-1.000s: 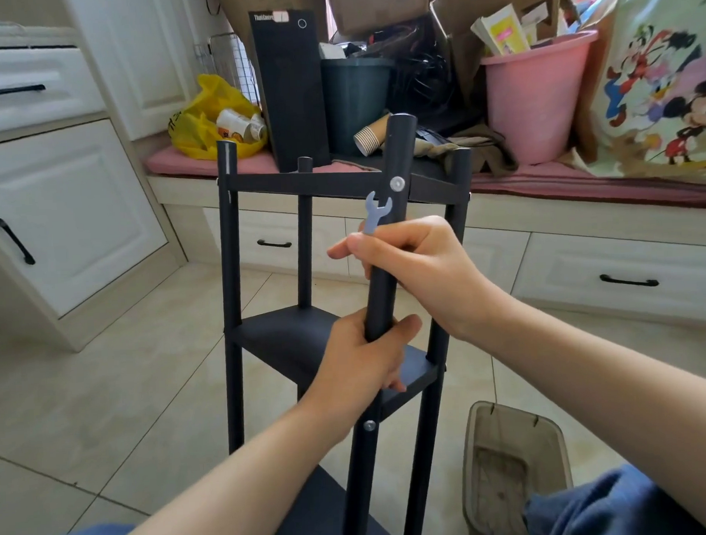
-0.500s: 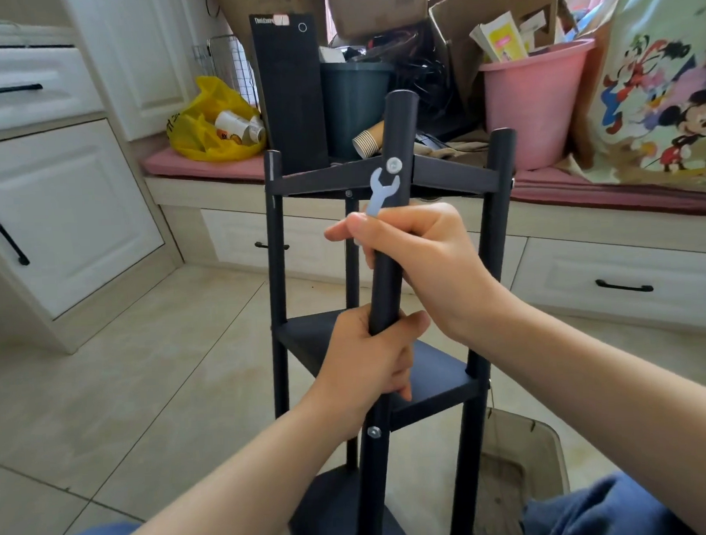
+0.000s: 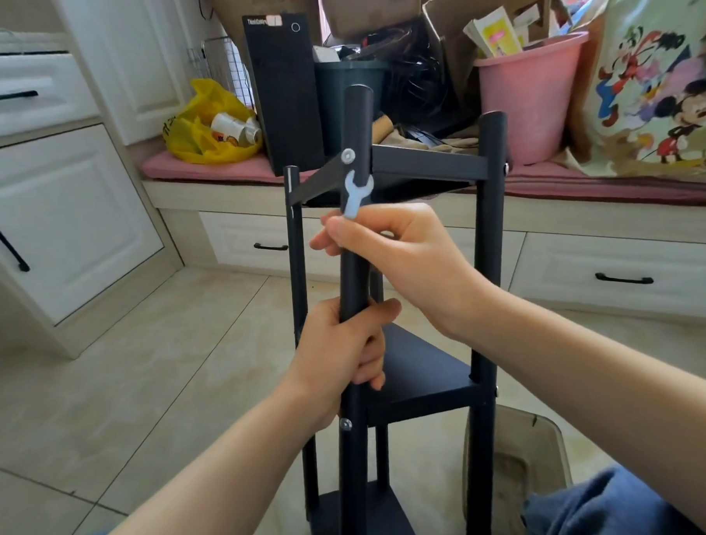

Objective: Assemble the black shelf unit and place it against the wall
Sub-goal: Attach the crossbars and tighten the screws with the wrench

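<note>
One shelf unit, one wrench, two hands

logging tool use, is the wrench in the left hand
No, the right hand pinches the wrench, while the left hand grips the shelf post.

Beige tiled floor, black shelf unit standing, translucent tray beside

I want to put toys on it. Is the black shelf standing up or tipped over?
Standing up: the black shelf has its posts pointing straight up.
</note>
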Demonstrator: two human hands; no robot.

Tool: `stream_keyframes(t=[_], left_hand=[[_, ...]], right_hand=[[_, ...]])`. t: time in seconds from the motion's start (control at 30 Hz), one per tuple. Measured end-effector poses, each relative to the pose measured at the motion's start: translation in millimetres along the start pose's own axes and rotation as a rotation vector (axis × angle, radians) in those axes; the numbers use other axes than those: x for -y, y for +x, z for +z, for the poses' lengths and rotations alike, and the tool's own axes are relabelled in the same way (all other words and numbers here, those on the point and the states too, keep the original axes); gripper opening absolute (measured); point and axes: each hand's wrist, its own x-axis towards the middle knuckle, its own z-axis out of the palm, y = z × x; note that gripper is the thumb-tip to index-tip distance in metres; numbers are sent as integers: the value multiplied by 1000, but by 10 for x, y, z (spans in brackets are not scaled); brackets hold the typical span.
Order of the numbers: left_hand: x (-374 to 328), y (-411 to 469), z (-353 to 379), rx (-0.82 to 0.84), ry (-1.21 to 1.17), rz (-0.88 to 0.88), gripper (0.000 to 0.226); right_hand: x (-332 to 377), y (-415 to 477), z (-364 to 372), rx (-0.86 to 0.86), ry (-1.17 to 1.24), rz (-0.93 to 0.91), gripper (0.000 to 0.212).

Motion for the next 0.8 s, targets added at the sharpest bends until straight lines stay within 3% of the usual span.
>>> stream_keyframes(t=[0.13, 0.3, 0.4, 0.63, 0.8], left_hand=[[-32, 58, -114, -79, 59, 46, 34], [-44, 72, -222, -62, 67, -6, 48], [-40, 50, -236, -28, 57, -7, 50], [-32, -53, -232, 50, 84, -8, 48], [-20, -126, -157, 124, 73, -2, 46]], right_hand=[[-83, -41, -21, -20, 57, 113, 32], [-145, -28, -84, -12, 3, 280, 53], [-195, -10, -101, -10, -31, 359, 40], [-202, 63, -62, -55, -210, 312, 33], [-215, 114, -28, -134, -229, 187, 45]])
